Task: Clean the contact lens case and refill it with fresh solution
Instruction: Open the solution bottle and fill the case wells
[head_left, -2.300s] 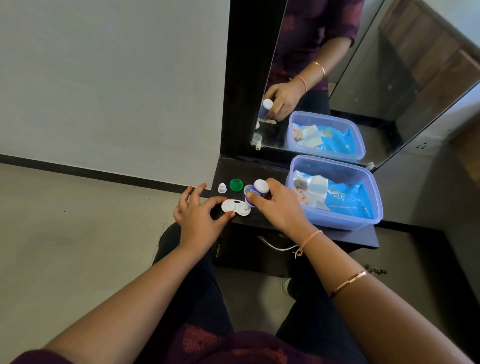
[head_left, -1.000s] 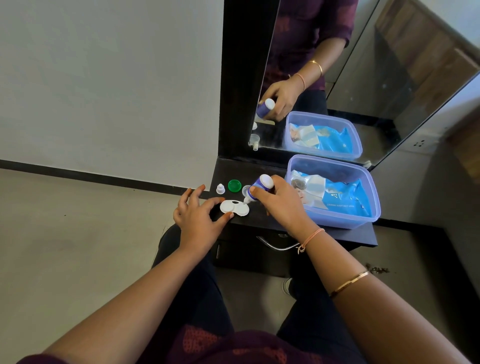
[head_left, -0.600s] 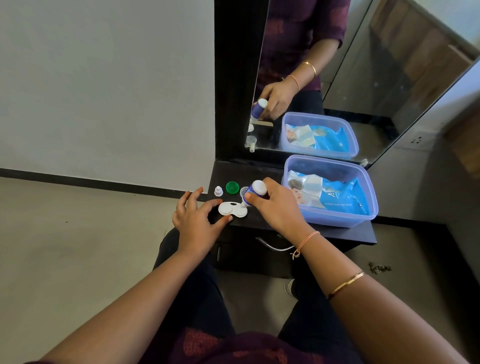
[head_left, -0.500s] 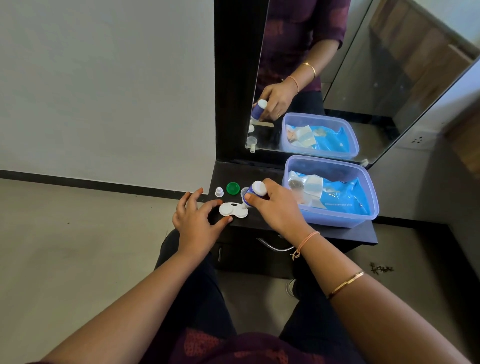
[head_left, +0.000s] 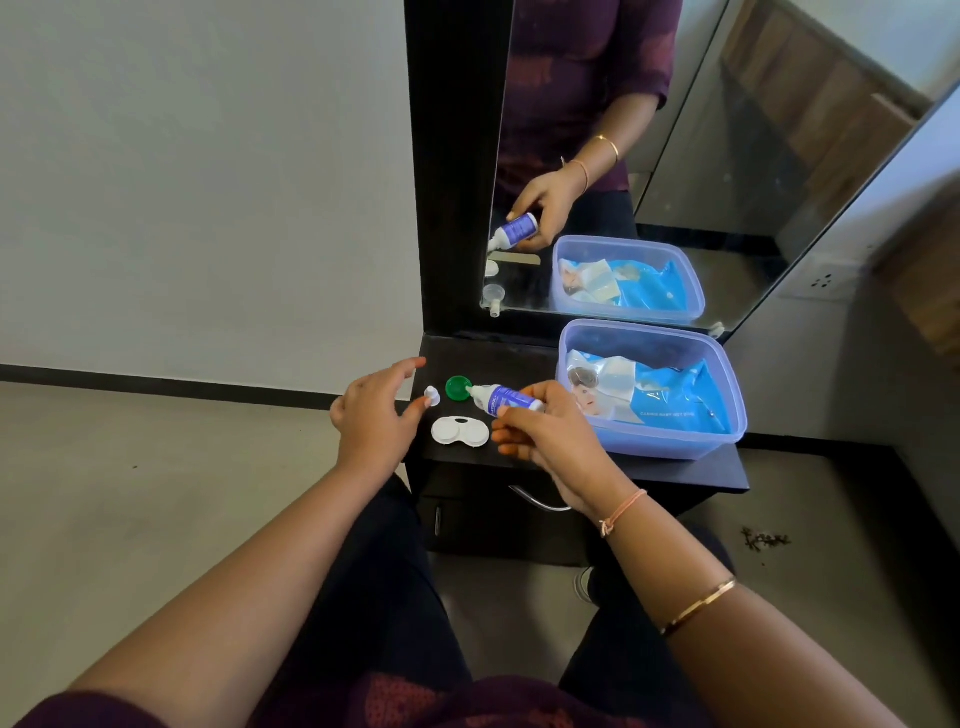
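The white contact lens case lies flat near the front left of the dark shelf, with both wells uncovered. My right hand grips the small blue-and-white solution bottle, held nearly level with its nozzle pointing left toward the green lid. My left hand hovers at the shelf's left edge, fingers spread; its thumb tip touches the small white bottle cap.
A pale blue plastic tub holding a blue pack of wet wipes fills the shelf's right side. A mirror in a black frame rises behind the shelf. A drawer handle sits under the shelf edge. Bare floor lies to the left.
My right hand has lifted the bottle off the case and turned it from tip-down to nearly level. My left hand has let go of the case and moved up to the white cap.
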